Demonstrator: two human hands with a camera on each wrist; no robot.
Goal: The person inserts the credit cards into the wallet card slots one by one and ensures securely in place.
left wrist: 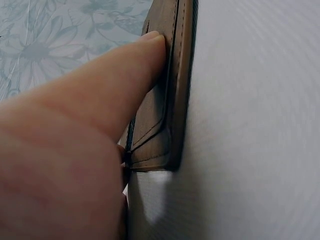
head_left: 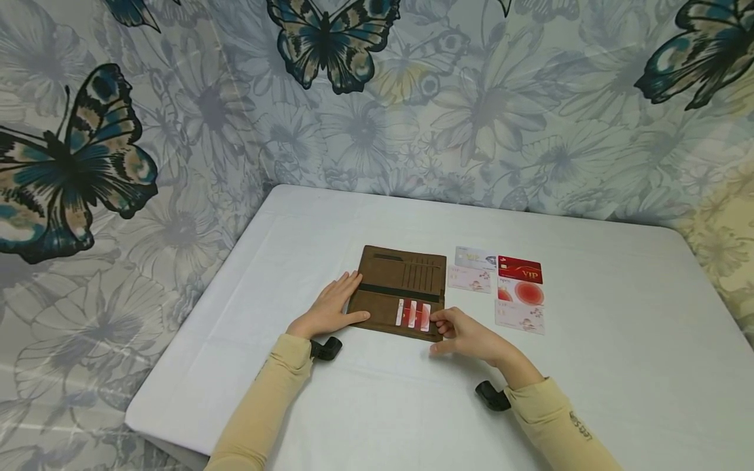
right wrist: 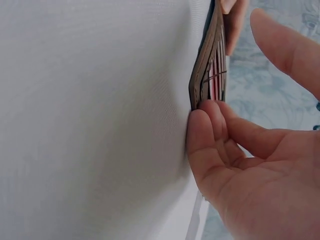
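Observation:
A long brown wallet (head_left: 400, 288) lies open on the white table (head_left: 589, 366). Three red and white cards (head_left: 413, 315) sit in its lower slots. My left hand (head_left: 337, 299) lies flat, fingers straight, pressing the wallet's left edge; in the left wrist view a finger (left wrist: 125, 85) rests along the wallet (left wrist: 175, 90). My right hand (head_left: 455, 330) touches the wallet's lower right corner beside the slotted cards. In the right wrist view its curled fingers (right wrist: 210, 125) meet the edge of the wallet (right wrist: 206, 70), with the thumb held apart.
Several loose cards lie on the table right of the wallet: a white card (head_left: 474, 258), a pale floral card (head_left: 469, 279), a red VIP card (head_left: 520, 269), one with a red circle (head_left: 521, 292) and another floral card (head_left: 520, 316). Butterfly-print fabric (head_left: 365, 124) hangs behind and left.

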